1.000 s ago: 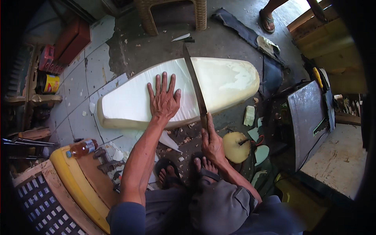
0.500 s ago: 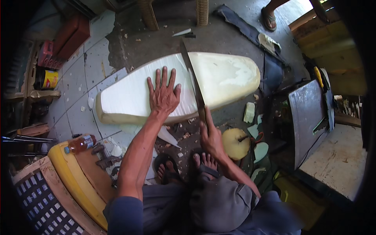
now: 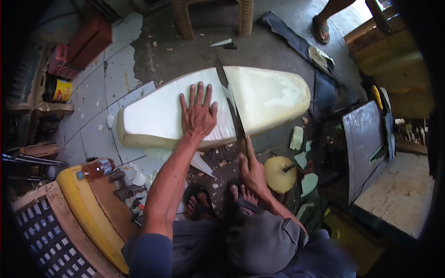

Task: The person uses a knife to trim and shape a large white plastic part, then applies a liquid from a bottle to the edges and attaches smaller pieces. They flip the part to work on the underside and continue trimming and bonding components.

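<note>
A long white foam piece (image 3: pixel 270 95), shaped like a seat pad, lies on the floor across the middle of the view. My left hand (image 3: pixel 198 113) rests palm down on its left part, fingers spread. Just right of that hand, a long dark blade (image 3: pixel 238 123) crosses the foam's top from the far edge to the near one. My right hand (image 3: pixel 250 169) grips the blade's handle at the near side, above my sandalled feet. Near it sit a round yellowish pad (image 3: pixel 278 178), a small pale block (image 3: pixel 296 138) and pale offcuts (image 3: pixel 308 183).
A plastic stool (image 3: pixel 245 23) stands beyond the foam; another person's sandalled foot (image 3: pixel 323 30) is at top right, near dark strips (image 3: pixel 282 28). Metal sheets (image 3: pixel 359 148) lean at right. At left are a red box (image 3: pixel 90 41), a bottle (image 3: pixel 95 169) and a yellow pad (image 3: pixel 79 204).
The blade's tip reaches slightly less far past the foam's far edge, as if drawn a little toward me. My left hand stays flat; the view has shifted slightly.
</note>
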Action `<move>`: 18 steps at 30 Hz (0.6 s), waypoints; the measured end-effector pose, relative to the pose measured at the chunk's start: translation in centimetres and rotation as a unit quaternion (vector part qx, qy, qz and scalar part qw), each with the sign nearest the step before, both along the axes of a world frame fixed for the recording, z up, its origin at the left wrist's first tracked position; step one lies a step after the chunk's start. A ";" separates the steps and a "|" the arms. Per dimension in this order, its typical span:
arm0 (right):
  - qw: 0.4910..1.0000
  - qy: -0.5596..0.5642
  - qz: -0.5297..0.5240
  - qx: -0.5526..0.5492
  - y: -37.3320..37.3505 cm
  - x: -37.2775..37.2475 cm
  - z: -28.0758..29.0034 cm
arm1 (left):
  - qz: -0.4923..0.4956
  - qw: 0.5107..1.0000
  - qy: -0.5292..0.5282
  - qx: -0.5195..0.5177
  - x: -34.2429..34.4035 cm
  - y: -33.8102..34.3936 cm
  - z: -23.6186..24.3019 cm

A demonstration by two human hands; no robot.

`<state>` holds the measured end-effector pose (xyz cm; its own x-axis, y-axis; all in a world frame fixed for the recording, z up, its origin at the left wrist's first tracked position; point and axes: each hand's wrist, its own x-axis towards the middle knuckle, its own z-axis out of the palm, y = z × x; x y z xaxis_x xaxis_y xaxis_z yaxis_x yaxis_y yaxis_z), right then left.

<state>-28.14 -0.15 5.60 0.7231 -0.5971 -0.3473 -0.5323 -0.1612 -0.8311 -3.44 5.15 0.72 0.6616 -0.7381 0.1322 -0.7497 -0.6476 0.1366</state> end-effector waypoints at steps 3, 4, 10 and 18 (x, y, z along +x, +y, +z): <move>1.000 0.023 0.007 0.019 0.1 0.9 0.6 | 0.008 1.000 0.006 -0.022 0.4 0.4 -0.6; 0.989 0.105 0.000 0.102 -0.6 2.8 2.7 | 0.006 1.000 0.003 -0.018 0.1 0.8 -0.8; 1.000 0.006 0.003 0.027 0.7 0.7 0.1 | 0.019 1.000 0.003 -0.011 0.2 0.2 -1.0; 0.997 0.022 0.002 0.076 1.0 0.4 0.8 | 0.031 0.999 0.002 -0.033 0.6 0.5 -1.4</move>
<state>-27.78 0.88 6.36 0.7072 -0.5329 -0.4647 -0.5681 -0.0370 -0.8221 -2.88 5.63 -0.72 0.7062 -0.6860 0.1754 -0.7080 -0.6819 0.1836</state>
